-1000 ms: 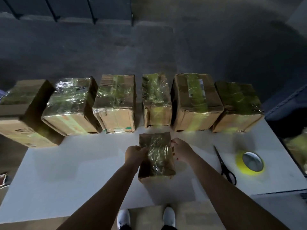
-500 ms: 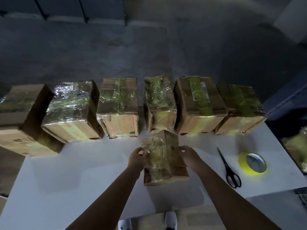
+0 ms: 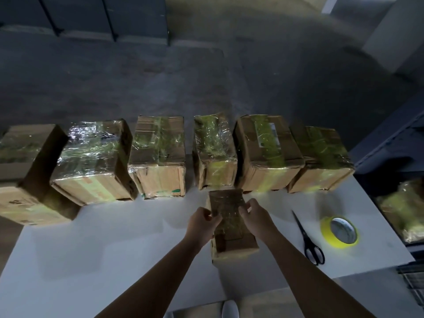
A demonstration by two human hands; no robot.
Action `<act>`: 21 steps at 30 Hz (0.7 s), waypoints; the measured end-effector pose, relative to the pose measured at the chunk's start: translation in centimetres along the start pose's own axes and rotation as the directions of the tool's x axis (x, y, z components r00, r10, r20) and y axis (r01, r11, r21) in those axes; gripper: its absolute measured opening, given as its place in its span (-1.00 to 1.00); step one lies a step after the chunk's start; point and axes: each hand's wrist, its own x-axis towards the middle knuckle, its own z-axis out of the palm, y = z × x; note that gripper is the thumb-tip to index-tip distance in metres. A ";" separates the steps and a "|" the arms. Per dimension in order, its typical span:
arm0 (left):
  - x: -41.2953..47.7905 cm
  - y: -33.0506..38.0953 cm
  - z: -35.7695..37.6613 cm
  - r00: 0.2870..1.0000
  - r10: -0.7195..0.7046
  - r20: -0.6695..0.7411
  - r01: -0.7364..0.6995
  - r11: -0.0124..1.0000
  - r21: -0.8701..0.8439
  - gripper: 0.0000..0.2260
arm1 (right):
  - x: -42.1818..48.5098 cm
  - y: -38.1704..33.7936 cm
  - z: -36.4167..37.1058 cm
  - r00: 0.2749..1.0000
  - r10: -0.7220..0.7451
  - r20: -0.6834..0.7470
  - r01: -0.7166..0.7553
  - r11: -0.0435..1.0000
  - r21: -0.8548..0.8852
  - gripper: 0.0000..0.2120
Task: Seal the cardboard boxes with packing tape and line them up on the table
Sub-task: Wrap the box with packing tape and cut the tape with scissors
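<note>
A white table [image 3: 80,249] spreads under and to both sides of the left hand [image 3: 202,222] and the right hand [image 3: 254,216], its top the brightest surface in a dim room. Past the table's far edge, beyond both hands, lies a mottled grey concrete floor [image 3: 206,76], paler far ahead of the right hand. Far ahead of the left hand, dark panels [image 3: 80,12] split by black upright bars line the floor's edge. Far out beyond the right hand rises a pale wall [image 3: 394,31]; nearer, off the table's right edge, stands dark blue-grey furniture [image 3: 390,138].
</note>
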 end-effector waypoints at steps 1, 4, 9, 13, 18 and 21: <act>0.1 -0.1 0.1 1.000 0.001 -0.015 0.000 1.000 0.010 -0.82 | 0.1 0.1 0.0 1.000 -0.003 -0.003 0.003 1.000 0.009 -0.80; 0.3 0.0 -0.1 0.999 -0.005 -0.040 0.004 1.000 -0.015 -0.89 | 0.4 0.2 -0.1 1.000 0.014 0.012 -0.015 0.995 0.097 -0.85; 1.2 -0.9 -0.6 0.990 -0.139 -0.037 0.129 0.972 -0.195 -0.91 | 0.8 1.0 -0.5 0.999 0.035 -0.039 -0.028 0.983 0.182 -0.79; 1.0 -1.7 -0.6 0.974 -0.223 0.037 0.223 0.918 -0.327 -0.89 | 1.0 2.2 -0.5 0.998 0.051 -0.046 -0.052 0.999 -0.015 -0.53; 1.6 -2.4 -1.0 0.969 -0.127 -0.210 0.125 0.992 -0.021 -0.69 | 1.2 2.1 -0.2 0.995 0.065 0.075 -0.061 0.997 -0.055 -0.63; 1.2 -1.2 -0.8 0.968 0.025 -0.251 0.017 0.987 0.162 -0.92 | 1.1 1.4 0.2 0.999 0.004 0.051 0.002 0.995 -0.100 -0.62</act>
